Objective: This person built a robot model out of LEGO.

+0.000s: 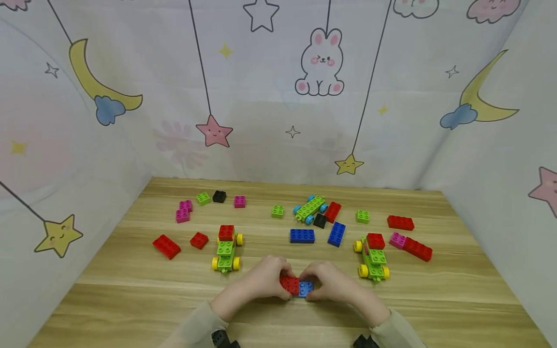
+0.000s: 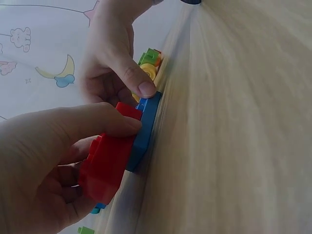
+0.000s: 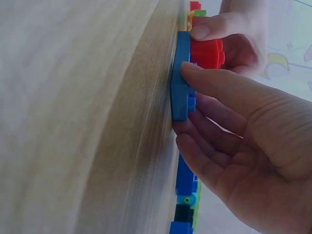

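Wood-grained tabletop (image 1: 130,304) below, hands (image 1: 271,276) pinch studded red-and-blue bricks (image 1: 290,285).

Two hands (image 1: 271,276), three toy cars (image 1: 225,261), five loose red bricks (image 1: 166,246), four pink (image 1: 240,201), three green (image 1: 277,211), two blue (image 1: 302,236), two black (image 1: 219,196)

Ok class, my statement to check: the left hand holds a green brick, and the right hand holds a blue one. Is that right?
Not quite: the colour of the first brick is wrong. The left hand holds a red brick, as the left wrist view shows, and the right hand holds a blue brick.
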`<state>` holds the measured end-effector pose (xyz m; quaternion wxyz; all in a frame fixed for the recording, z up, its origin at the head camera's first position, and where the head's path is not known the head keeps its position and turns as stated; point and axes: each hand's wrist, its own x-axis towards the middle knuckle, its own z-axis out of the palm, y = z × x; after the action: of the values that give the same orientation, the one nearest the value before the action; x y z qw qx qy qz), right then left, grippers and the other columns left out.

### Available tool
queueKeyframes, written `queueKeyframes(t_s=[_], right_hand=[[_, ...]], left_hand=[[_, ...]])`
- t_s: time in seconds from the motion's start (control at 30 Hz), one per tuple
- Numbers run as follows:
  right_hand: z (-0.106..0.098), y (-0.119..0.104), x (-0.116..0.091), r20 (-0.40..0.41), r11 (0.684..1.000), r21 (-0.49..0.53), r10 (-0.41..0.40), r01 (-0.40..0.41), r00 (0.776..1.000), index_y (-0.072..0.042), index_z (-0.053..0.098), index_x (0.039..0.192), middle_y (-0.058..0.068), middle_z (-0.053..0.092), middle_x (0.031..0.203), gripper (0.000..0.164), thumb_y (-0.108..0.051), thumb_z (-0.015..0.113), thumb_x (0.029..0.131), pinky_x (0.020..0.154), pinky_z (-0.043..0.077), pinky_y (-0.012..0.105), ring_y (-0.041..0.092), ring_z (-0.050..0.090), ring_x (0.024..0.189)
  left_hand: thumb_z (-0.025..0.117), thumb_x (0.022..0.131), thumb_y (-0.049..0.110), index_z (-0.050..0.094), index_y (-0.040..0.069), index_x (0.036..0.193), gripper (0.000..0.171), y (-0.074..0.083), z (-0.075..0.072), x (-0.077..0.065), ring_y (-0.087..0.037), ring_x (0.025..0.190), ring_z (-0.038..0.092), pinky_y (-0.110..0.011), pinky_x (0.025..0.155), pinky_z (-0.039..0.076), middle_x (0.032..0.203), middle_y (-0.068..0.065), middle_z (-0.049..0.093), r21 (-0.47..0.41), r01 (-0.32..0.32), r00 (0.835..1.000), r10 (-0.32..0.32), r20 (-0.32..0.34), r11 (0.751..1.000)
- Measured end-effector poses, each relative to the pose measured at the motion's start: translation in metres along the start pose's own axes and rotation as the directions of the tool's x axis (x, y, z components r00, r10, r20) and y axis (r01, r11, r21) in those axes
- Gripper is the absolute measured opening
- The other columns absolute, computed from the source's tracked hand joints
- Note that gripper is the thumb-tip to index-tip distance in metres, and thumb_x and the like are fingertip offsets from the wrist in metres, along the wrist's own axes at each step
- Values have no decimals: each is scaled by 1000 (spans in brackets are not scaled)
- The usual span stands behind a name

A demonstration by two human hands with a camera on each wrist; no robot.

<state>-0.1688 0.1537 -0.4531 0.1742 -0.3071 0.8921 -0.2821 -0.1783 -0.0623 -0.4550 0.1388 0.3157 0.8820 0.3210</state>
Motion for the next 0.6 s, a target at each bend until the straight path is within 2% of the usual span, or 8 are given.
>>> queueKeyframes(t_s=[0.23, 0.4, 0.6], right_hand=[[0, 0, 0, 3, 1000, -6, 1, -1, 1000, -8, 72, 108, 0, 70, 104, 34, -17, 82, 77, 84, 52, 26, 8, 61, 94], [-1, 0, 0, 4, 1000, -5, -2, 2, 1000, -8, 72, 108, 0, 70, 103, 33, -17, 82, 77, 83, 52, 26, 7, 61, 93], [0, 0, 1, 9, 1000, -15, -5, 5, 1000, -8, 72, 108, 0, 70, 103, 34, -16, 82, 77, 84, 52, 26, 7, 61, 93]], left_hand=[[85, 65, 18, 71, 14, 91, 30, 3, 1, 0, -2, 74, 50, -17, 66, 44, 83, 10, 58, 58, 42, 999, -43, 19, 997], [86, 67, 20, 71, 12, 97, 34, 4, -3, -3, -2, 77, 51, -16, 69, 44, 88, 8, 61, 76, 0, 1000, -2, 31, 997], [86, 70, 23, 72, 11, 100, 35, 5, -4, -4, -1, 79, 52, -16, 69, 45, 90, 7, 63, 51, -24, 1000, 23, 22, 998]])
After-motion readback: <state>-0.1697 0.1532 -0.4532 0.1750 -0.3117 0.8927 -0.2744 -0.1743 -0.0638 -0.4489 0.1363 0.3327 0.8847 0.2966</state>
